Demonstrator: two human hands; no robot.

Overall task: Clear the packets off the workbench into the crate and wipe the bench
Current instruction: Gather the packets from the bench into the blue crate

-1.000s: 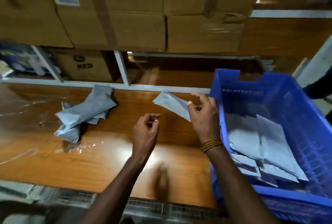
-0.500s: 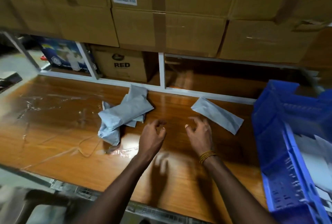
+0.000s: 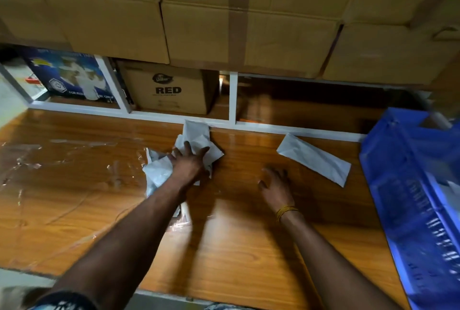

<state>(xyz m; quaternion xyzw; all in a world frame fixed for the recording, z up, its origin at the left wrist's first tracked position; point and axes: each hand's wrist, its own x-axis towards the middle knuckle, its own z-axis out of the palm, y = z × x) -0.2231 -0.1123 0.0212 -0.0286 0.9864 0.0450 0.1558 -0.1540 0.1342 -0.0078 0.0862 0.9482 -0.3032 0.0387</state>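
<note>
A crumpled pile of grey packets (image 3: 196, 133) lies on the wooden workbench (image 3: 74, 197) near the back rail. My left hand (image 3: 190, 163) rests flat on top of the pile with its fingers spread, not closed around it. A single flat grey packet (image 3: 314, 158) lies to the right, apart from the pile. My right hand (image 3: 276, 189) hovers low over the bench just left of that packet, fingers apart and holding nothing. The blue crate (image 3: 403, 190) stands at the right edge of the bench, its inside mostly out of view.
Clear plastic film (image 3: 117, 167) is stuck in wrinkles over the left of the bench. Behind the white rail (image 3: 298, 130) is a shelf with a "RED" carton (image 3: 171, 88) and a blue printed box (image 3: 72, 78). Large cardboard cartons (image 3: 224, 23) overhang above.
My right hand let go of the single packet, which now lies on the bench. My left hand reached forward onto the pile. The view swung left, pushing the crate to the frame's edge.
</note>
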